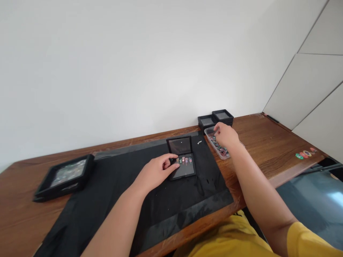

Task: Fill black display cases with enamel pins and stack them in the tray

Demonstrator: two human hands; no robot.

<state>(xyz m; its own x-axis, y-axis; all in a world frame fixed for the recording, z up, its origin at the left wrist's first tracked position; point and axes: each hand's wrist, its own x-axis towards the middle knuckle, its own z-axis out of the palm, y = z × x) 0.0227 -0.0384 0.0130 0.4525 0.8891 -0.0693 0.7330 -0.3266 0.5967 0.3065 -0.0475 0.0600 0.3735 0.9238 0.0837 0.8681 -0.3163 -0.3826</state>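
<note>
A small black case (pixel 184 171) lies with its lid (pixel 180 145) raised on a black mat. Across its grey inside runs a row of several decorated press-on nails (pixel 183 160). My left hand (pixel 160 169) is closed at the case's left side, thumb and forefinger around its edge by the leftmost nail. Over the far end of a clear plastic tub (pixel 223 157) is my right hand (pixel 225 135), with its fingers bent together; whatever they may hold is hidden. Many small colourful pieces (pixel 213 138) fill the tub's bottom.
Black frame-like cases (pixel 207 120) are stacked behind the tub, near the wall. Another black case with a clear window (pixel 70 172) lies at left. The black mat (pixel 118 178) covers part of the wooden table (pixel 257 135). Round stickers (pixel 304 155) sit near the right edge. A white scrap (pixel 199 142) lies on the mat.
</note>
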